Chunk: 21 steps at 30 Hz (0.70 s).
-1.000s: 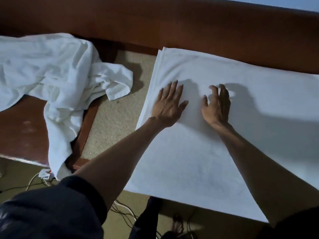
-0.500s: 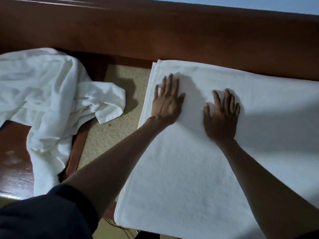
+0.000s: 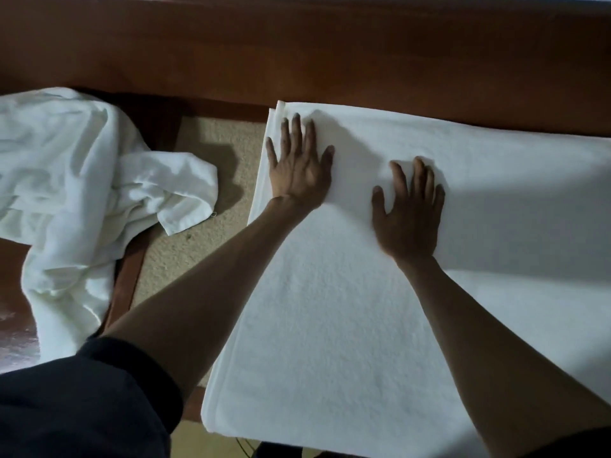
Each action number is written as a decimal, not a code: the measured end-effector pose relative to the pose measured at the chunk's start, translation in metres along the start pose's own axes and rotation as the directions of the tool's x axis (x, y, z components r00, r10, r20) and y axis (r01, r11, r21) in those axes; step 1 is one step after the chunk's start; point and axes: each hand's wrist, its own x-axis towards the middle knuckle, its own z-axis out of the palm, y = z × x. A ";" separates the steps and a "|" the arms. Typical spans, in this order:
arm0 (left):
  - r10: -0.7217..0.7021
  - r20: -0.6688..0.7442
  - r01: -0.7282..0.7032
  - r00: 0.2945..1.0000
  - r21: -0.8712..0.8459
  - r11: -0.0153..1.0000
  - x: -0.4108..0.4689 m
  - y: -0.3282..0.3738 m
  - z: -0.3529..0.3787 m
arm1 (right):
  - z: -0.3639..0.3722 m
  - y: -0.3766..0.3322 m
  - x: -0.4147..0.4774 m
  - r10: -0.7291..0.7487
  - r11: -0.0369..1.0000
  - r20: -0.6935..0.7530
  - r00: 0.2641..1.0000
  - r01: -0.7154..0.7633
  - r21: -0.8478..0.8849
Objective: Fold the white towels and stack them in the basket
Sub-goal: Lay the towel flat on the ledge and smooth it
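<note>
A large white towel (image 3: 330,325) lies flat, folded in layers, across a surface from the middle to the right edge of view. My left hand (image 3: 299,170) presses flat on it near its far left corner, fingers straight and spread. My right hand (image 3: 410,213) presses flat on the towel a little to the right and nearer me, fingers also straight. A crumpled heap of white towels (image 3: 72,193) lies on a brown wooden surface at the left. No basket is in view.
A dark brown wooden rail (image 3: 297,54) runs along the far side. Beige carpet (image 3: 195,239) shows in the gap between the wooden table (image 3: 13,292) at the left and the flat towel. Cables lie on the floor at the bottom edge.
My left hand has slid toward the towel's far left corner and my right hand has shifted right and nearer me, both staying flat on the towel. The view has moved in closer.
</note>
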 end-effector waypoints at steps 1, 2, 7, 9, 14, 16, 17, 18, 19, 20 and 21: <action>0.033 0.002 -0.033 0.999 -0.027 0.999 -0.013 0.006 0.001 | 0.001 0.000 -0.001 0.001 1.000 -0.003 1.000 0.000 0.023; 0.073 0.021 -0.071 0.997 -0.055 0.996 -0.027 0.010 0.003 | 0.001 0.000 -0.002 0.003 0.999 -0.011 1.000 -0.003 0.043; 0.272 0.090 -0.276 0.958 0.046 0.960 -0.069 -0.038 0.010 | 0.004 0.001 -0.003 0.005 1.000 -0.042 0.999 -0.005 0.021; 0.125 0.039 -0.129 0.991 0.126 0.984 -0.063 -0.069 0.002 | 0.006 0.002 -0.005 -0.008 1.000 -0.021 1.000 0.008 0.024; -0.017 -0.050 0.020 0.999 0.066 0.998 -0.082 -0.061 -0.013 | -0.007 0.001 0.001 -0.013 0.998 0.203 0.979 -0.001 0.068; 0.044 -0.020 -0.045 0.999 -0.053 0.998 -0.114 -0.038 -0.007 | -0.015 0.000 -0.009 -0.009 0.996 0.263 0.965 -0.014 0.085; 0.113 0.013 -0.111 0.994 -0.104 0.988 -0.134 -0.030 0.000 | -0.019 0.002 -0.020 -0.019 0.996 0.263 0.965 -0.004 0.086; 0.199 0.041 -0.193 0.979 -0.118 0.974 -0.155 -0.027 0.007 | -0.023 0.005 -0.034 -0.039 0.996 0.253 0.967 0.018 0.085; 0.274 0.053 -0.270 0.960 -0.075 0.960 -0.173 -0.030 0.015 | -0.025 0.010 -0.051 -0.061 0.995 0.237 0.970 0.041 0.091; 0.317 0.049 -0.317 0.947 0.001 0.948 -0.183 -0.037 0.021 | -0.028 0.017 -0.067 -0.077 0.993 0.219 0.973 0.056 0.100; 0.298 0.034 -0.300 0.954 0.061 0.952 -0.187 -0.044 0.023 | -0.032 0.024 -0.083 -0.088 0.992 0.204 0.975 0.067 0.107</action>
